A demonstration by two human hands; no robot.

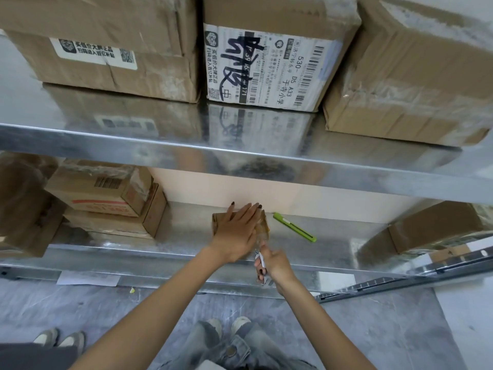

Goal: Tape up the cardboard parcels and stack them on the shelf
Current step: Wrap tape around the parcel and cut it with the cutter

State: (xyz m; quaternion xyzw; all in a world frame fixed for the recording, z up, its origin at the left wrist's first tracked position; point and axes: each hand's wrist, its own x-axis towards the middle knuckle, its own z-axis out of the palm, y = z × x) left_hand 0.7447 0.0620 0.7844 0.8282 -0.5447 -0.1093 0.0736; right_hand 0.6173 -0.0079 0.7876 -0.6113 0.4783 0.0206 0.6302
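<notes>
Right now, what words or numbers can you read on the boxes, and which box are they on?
"530-", "D5 A33": white label on middle top-shelf box.
"171": black strip on that label.
Black marker scrawl there: cannot read.
Sticker on left top-shelf box: too blurred.
Lower-left box: print too small.

At least three cardboard boxes (266,62) stand on the upper shelf (240,153) and five on the lower shelf (186,236). One green knife (294,227) lies there. Four shoes (240,324) show.

Green cutter (294,227), brown parcels (408,76), silver shelf (240,158).
</notes>
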